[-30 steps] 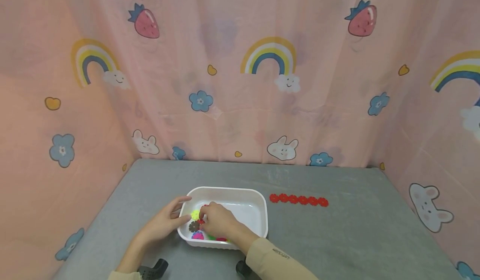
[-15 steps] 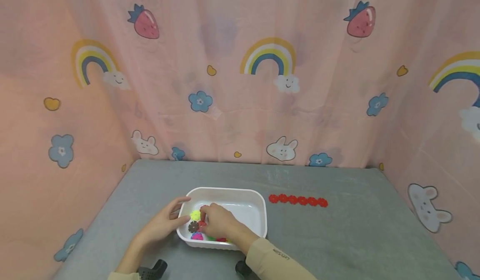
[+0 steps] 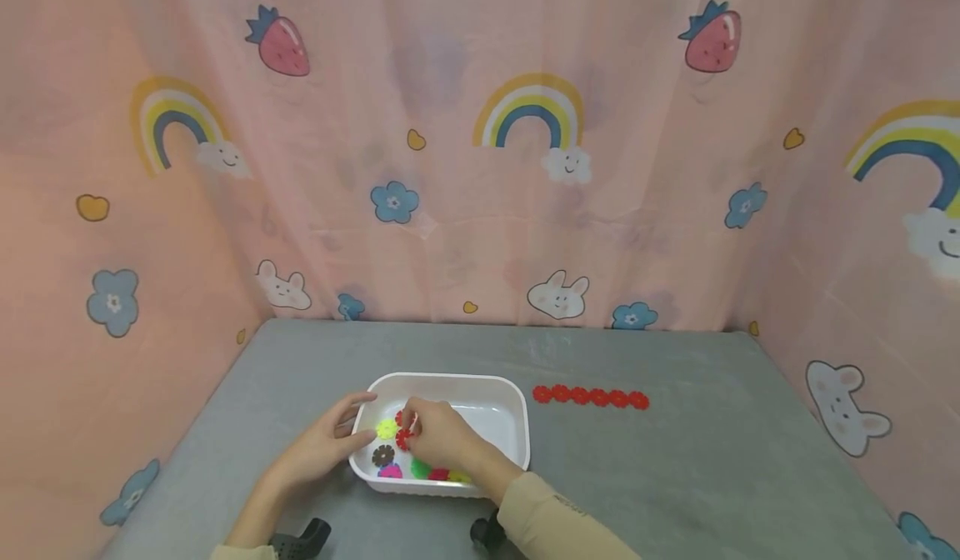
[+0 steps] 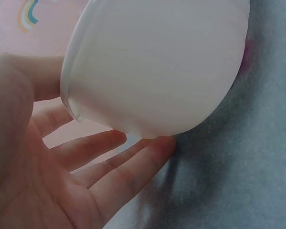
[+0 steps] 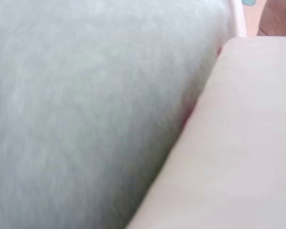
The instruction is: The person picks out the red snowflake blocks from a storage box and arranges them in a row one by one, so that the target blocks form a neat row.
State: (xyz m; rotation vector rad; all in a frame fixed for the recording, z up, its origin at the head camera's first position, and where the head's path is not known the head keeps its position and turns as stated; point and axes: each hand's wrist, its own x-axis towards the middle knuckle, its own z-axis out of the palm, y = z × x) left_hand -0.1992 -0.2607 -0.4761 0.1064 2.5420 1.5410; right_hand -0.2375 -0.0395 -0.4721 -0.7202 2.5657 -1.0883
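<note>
A white plastic tray (image 3: 491,387) sits on the table with several small toothed plastic discs inside. My left hand (image 3: 318,443) holds its left end: thumb and index finger lie at the rim, and in the left wrist view the other fingers rest against the outer wall (image 4: 152,71). My right hand (image 3: 444,435) reaches into the tray's left half, fingertips pinching a red snowflake disc (image 3: 402,440). Close by lie a yellow disc (image 3: 386,429), a brown disc (image 3: 383,456), a pink disc (image 3: 390,471) and a green disc (image 3: 420,468).
To the right of the tray, a row of several red discs (image 3: 590,397) lies on the grey table (image 3: 660,477). A pink patterned curtain (image 3: 450,243) surrounds the table. Dark wrist mounts (image 3: 302,539) sit near the front. The tray's wall (image 5: 238,143) fills much of the right wrist view.
My right hand has shifted slightly up with the red disc, showing more of the green and red discs at the tray's front. The left hand stays at the rim. The head view has shifted a little.
</note>
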